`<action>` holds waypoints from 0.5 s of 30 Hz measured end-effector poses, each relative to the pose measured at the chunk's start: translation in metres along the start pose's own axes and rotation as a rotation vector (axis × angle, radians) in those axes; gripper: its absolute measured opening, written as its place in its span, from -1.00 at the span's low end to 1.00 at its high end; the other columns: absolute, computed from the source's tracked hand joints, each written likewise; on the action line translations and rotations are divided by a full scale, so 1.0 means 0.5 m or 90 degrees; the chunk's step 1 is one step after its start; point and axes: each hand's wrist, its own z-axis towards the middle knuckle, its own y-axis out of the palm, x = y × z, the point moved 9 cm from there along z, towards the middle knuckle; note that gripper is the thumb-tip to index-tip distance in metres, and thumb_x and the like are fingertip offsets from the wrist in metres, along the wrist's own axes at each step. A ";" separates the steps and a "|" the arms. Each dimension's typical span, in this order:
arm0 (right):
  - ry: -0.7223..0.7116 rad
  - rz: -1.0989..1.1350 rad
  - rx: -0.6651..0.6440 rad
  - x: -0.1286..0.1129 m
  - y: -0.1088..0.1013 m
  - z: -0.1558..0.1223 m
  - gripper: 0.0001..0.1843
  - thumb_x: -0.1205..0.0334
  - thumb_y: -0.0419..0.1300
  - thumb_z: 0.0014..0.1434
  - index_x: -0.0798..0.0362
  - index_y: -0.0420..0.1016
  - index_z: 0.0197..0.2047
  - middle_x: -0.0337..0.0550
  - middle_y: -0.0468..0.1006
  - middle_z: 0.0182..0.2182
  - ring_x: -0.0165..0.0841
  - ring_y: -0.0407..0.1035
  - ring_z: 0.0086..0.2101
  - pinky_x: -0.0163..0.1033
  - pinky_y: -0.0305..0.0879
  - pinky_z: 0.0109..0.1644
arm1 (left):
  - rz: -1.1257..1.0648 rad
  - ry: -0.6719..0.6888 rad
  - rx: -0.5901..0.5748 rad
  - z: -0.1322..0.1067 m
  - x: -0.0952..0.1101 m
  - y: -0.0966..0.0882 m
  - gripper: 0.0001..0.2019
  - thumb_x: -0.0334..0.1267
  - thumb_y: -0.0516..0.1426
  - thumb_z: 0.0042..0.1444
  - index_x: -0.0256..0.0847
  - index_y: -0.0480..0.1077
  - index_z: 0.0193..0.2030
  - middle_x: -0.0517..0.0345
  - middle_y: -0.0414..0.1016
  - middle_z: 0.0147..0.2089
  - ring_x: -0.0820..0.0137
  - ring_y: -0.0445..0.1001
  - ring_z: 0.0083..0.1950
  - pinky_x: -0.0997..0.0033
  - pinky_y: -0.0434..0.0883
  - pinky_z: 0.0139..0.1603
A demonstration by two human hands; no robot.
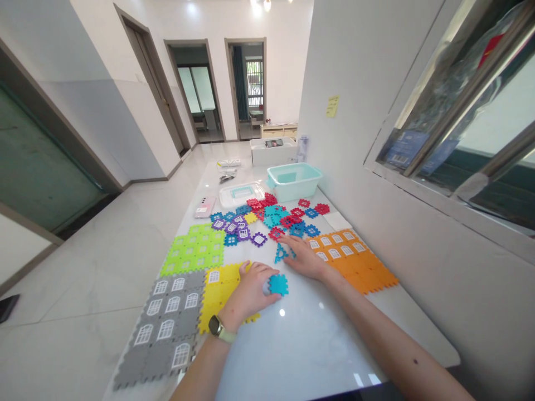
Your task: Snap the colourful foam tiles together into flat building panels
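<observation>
Left hand [253, 288] pinching turquoise tile [279, 285]; right hand [305, 258] at blue piece [278, 255], grip unclear. Picking-up step, seemingly; next move calls for fingertip pinch on blue edge.

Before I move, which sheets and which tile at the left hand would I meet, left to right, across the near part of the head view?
Gray sheet, yellow sheet, cyan tile at the left hand, orange sheet.
</observation>
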 end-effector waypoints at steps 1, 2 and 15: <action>-0.010 -0.008 -0.016 -0.002 0.007 0.000 -0.38 0.39 0.16 0.15 -0.08 0.31 0.28 -0.06 0.36 0.25 -0.07 0.09 0.28 0.17 0.02 0.29 | 0.001 -0.008 0.016 0.001 -0.004 -0.003 -0.48 -0.15 0.33 0.02 0.00 0.39 0.15 0.08 0.51 0.09 0.11 0.39 0.16 -0.14 -0.04 0.34; -0.019 -0.018 -0.032 -0.004 0.014 0.000 -0.41 0.40 0.14 0.17 -0.11 0.33 0.27 -0.08 0.36 0.25 -0.06 0.08 0.29 0.20 0.01 0.30 | 0.001 -0.018 0.036 0.002 -0.008 -0.007 -0.48 -0.16 0.29 0.06 -0.01 0.35 0.19 0.06 0.50 0.11 0.12 0.39 0.17 -0.12 -0.02 0.33; 0.025 0.158 0.142 -0.010 -0.052 0.005 -0.70 0.10 0.02 0.37 0.01 0.55 -0.17 -0.15 0.61 -0.35 -0.31 0.48 -0.33 -0.24 0.38 -0.21 | -0.057 -0.109 0.232 0.002 -0.051 -0.057 -0.58 -0.39 0.16 0.13 -0.13 0.36 0.15 0.05 0.55 0.00 0.20 0.47 0.08 0.01 0.24 0.22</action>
